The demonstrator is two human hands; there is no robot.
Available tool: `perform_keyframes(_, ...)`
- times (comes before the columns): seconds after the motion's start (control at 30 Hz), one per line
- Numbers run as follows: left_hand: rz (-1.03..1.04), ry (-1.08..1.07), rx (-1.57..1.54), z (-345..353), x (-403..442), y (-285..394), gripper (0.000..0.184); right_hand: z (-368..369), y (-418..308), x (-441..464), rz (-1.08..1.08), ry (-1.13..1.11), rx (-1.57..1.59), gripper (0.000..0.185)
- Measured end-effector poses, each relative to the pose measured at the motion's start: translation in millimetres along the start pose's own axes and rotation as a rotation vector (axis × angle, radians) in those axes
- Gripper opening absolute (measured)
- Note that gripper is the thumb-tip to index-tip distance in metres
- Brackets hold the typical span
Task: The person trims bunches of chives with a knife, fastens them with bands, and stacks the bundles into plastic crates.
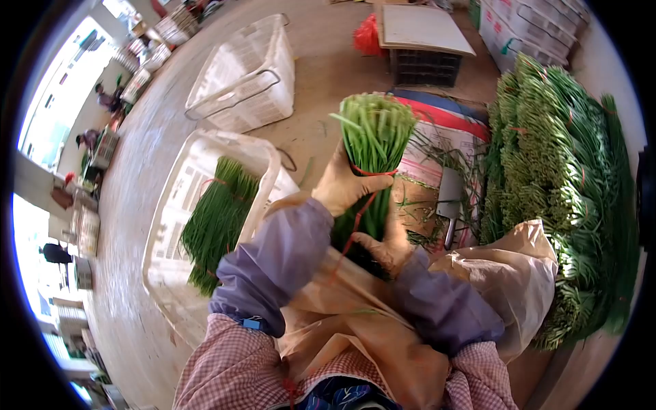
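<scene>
A bunch of green chives (379, 133) stands up in front of me, its pale cut ends on top. My left hand (345, 183) is closed round its middle, the thumb across the front just below a red tie (372, 171). Lower on the bunch, my right hand (388, 240) is closed against its side. A loose red strip (359, 219) runs down from the tie past my right thumb; whether the thumb pins it I cannot tell. The leafy lower end of the bunch is mostly hidden by my hands and the brown apron (369, 335).
On the left, a white plastic crate (160, 225) holds tied chives (222, 219); another white crate (239, 92) stands behind. A metal blade with a handle (449, 195) lies among trimmings. Stacked bunches (547, 171) line the right. A board-topped dark crate (427, 65) stands ahead.
</scene>
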State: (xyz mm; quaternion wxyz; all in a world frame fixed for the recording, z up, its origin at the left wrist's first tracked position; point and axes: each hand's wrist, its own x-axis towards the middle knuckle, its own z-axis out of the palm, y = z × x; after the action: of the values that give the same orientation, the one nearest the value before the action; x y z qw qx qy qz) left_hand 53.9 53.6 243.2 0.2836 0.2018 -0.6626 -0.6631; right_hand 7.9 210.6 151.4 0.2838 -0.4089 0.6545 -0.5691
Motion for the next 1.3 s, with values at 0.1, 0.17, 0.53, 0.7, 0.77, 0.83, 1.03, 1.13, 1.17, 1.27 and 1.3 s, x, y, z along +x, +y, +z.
perform_keyframes(0.1,-0.011,-0.227,0.462,0.1,43.2,-5.8,0.089,-10.3,17.9,28.7,0.130,-0.388,-0.220,0.097)
perform_keyframes(0.17,-0.117,-0.406,1.020,7.3,65.0,-11.1,0.093,-12.2,61.5,38.9,0.278,-0.672,-0.115,0.077)
perform_keyframes(0.53,-0.362,-0.595,1.082,-25.0,66.3,-281.8,0.108,-141.3,368.8,-18.6,0.686,0.682,-0.373,0.033)
perform_keyframes(0.7,-0.626,-0.438,1.435,12.7,61.5,-285.6,0.122,-152.7,341.2,-11.4,0.709,0.525,-0.806,0.049)
perform_keyframes(0.77,-0.521,-0.394,1.512,24.6,56.9,-286.9,0.127,-158.6,352.4,-13.6,0.673,0.502,-0.824,0.048)
perform_keyframes(0.83,-0.475,-0.382,1.495,38.3,58.8,-283.8,0.132,-163.5,347.9,-4.1,0.732,0.428,-0.784,0.049)
perform_keyframes(1.03,-0.391,-0.281,1.544,49.3,63.2,-300.7,0.134,-189.3,298.8,41.4,0.913,0.355,0.553,0.024)
perform_keyframes(1.13,-0.347,-0.265,1.633,52.4,65.4,-304.7,0.131,-170.4,278.0,62.0,0.828,0.405,-0.029,0.023)
perform_keyframes(1.17,-0.390,-0.296,1.603,51.0,69.7,-304.4,0.130,-161.0,278.7,66.4,0.629,0.408,-0.361,0.025)
perform_keyframes(1.27,-0.376,-0.301,1.568,44.3,73.0,-303.3,0.120,-145.9,257.6,71.3,0.485,0.520,-0.281,0.033)
perform_keyframes(1.3,-0.388,-0.302,1.554,42.3,72.1,-304.8,0.119,-137.8,249.0,73.4,0.420,0.580,-0.247,0.033)
